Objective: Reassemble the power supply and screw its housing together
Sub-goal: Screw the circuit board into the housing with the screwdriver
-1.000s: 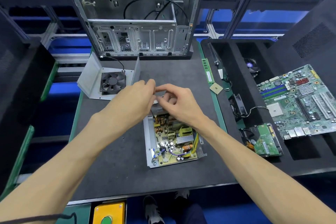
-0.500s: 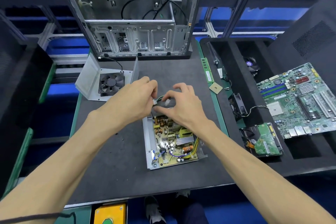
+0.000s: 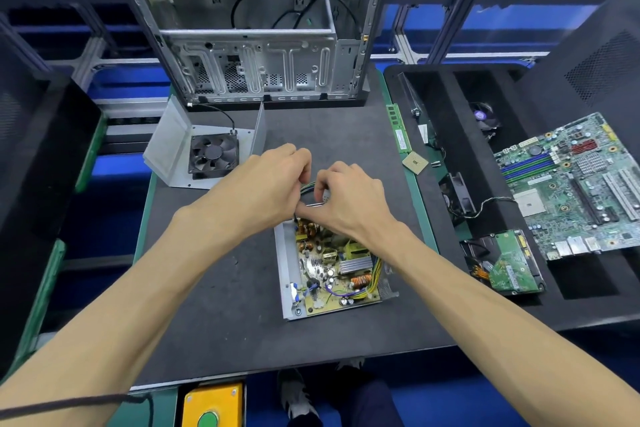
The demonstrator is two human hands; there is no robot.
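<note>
The open power supply base (image 3: 286,263), a grey metal tray, lies on the dark mat with its yellow circuit board (image 3: 332,270) exposed. At its far end a bundle of coloured wires (image 3: 309,186) shows between my hands. My left hand (image 3: 266,184) and my right hand (image 3: 349,199) meet over that far end, fingers curled and pinching at the wire bundle. What the fingertips hold beyond the wires is hidden. The housing cover (image 3: 166,149), bent grey sheet metal with a black fan (image 3: 213,156), lies to the upper left, apart from the base.
An empty PC case (image 3: 263,45) stands at the back of the mat. A RAM stick (image 3: 400,130) and a CPU (image 3: 415,162) lie to the right. The black foam tray (image 3: 433,87) holds a motherboard (image 3: 575,180), a hard drive (image 3: 509,265) and small fans. A yellow button box (image 3: 211,406) sits at the front edge.
Both hands have curled tighter and drawn closer together over the far end of the power supply; the wire bundle now shows between them. The base and the cover have not moved.
</note>
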